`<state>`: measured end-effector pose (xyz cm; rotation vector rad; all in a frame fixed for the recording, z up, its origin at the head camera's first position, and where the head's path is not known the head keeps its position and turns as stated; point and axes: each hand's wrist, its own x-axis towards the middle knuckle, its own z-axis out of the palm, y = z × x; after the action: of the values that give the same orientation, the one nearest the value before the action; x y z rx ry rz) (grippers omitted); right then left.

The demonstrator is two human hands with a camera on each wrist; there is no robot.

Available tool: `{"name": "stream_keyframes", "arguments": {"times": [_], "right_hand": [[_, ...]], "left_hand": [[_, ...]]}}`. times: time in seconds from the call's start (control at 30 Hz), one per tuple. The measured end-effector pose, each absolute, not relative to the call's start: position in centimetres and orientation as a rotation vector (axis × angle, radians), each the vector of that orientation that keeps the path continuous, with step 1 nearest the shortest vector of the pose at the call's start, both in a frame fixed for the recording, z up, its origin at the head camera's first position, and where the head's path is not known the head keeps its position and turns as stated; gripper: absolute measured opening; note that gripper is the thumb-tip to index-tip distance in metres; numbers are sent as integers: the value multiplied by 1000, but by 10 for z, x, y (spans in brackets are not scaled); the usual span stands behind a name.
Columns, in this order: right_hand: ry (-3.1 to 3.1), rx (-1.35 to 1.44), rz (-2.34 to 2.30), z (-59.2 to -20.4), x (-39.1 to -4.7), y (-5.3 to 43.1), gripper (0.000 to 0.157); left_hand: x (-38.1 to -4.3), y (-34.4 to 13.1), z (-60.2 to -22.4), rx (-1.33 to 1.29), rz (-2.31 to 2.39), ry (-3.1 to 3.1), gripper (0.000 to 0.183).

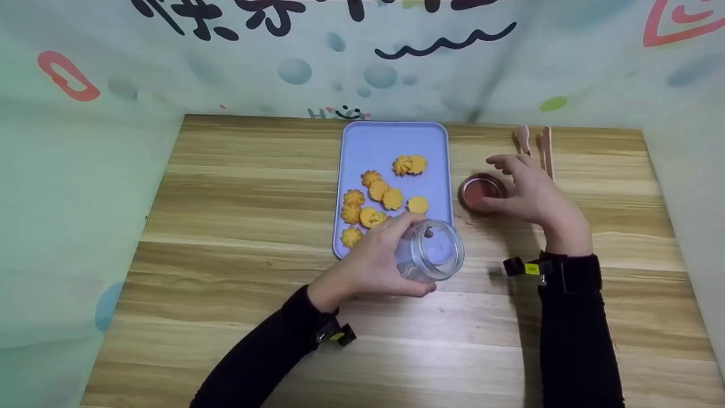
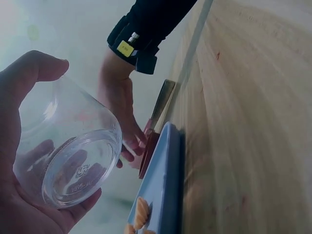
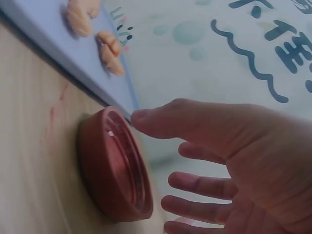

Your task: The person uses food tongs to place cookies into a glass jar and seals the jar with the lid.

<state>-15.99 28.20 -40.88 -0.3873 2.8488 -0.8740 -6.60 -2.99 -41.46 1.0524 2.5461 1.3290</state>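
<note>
My left hand (image 1: pixel 376 258) grips a clear glass jar (image 1: pixel 422 255) over the near right corner of the tray. The jar has no lid on it, and its embossed base (image 2: pixel 80 170) faces the left wrist camera. Fingers of my right hand (image 1: pixel 524 192) are spread above a reddish-brown round lid (image 1: pixel 481 194) lying on the table, hollow side up. In the right wrist view, the thumb (image 3: pixel 161 119) is right at the rim of the lid (image 3: pixel 97 165). Several golden cookies (image 1: pixel 378 190) lie on a blue-violet tray (image 1: pixel 391 139).
Two slim pink utensils, one with a rounded end (image 1: pixel 523 137) and one straight (image 1: pixel 546 148), lie behind my right hand. The wood-grain table (image 1: pixel 238 226) ends at a printed cloth backdrop (image 1: pixel 340 73). More pale cloth hangs along both sides.
</note>
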Motion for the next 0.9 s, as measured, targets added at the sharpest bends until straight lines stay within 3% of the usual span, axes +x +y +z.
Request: {"name": "stream_keyframes", "arguments": {"times": [0.43, 0.9], "right_hand": [[2811, -512, -908, -402, -162, 274, 60], [2792, -507, -1004, -406, -158, 284, 56]], "left_hand": [[-45, -29, -441, 1086, 1348, 2301, 90], [-34, -42, -438, 927, 1597, 1922, 92]]}}
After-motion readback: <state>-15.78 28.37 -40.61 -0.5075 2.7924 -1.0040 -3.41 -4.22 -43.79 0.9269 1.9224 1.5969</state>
